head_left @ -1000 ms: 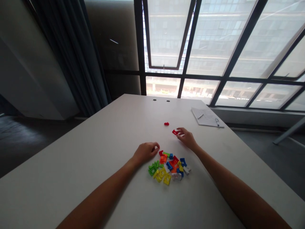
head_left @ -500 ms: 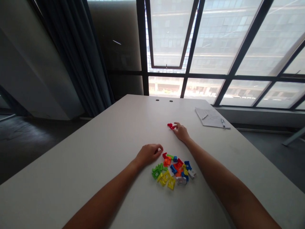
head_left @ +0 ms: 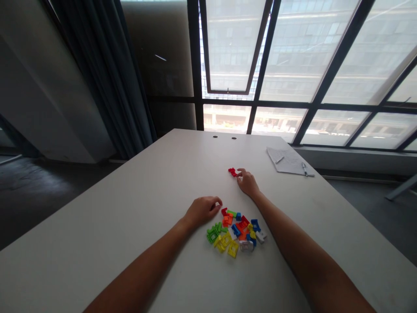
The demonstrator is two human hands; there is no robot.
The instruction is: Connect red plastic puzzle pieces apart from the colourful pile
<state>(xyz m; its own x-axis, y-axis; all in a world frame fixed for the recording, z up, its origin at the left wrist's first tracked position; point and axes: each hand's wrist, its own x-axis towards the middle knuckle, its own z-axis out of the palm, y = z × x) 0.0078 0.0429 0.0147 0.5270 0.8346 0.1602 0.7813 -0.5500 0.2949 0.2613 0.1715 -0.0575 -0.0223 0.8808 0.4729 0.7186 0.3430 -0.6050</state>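
My right hand (head_left: 248, 182) is stretched far forward on the white table (head_left: 137, 204). Its thumb and index finger are apart, right beside a small red plastic piece or pieces (head_left: 232, 171) lying on the tabletop; whether a fingertip still touches the red is too small to tell. My left hand (head_left: 202, 209) rests on the table with its fingers loosely curled and a gap between thumb and index finger. Nothing shows in it. Just right of it lies a loose pile of small plastic pieces: green (head_left: 213, 235), yellow (head_left: 233, 249), orange (head_left: 227, 219), blue (head_left: 256, 224) and white (head_left: 246, 246).
At the table's right side lies a sheet of handwritten paper (head_left: 285, 163) with a pen (head_left: 305, 169) and another white, pen-like item (head_left: 279, 160) on it. Two dark round holes are set near the far edge. Windows stand beyond, and a dark curtain (head_left: 100, 78) hangs at left.
The fingers of my right hand have drawn back slightly from the red plastic, which stays in place. My left hand and the pile look the same, apart from a tiny camera shift.
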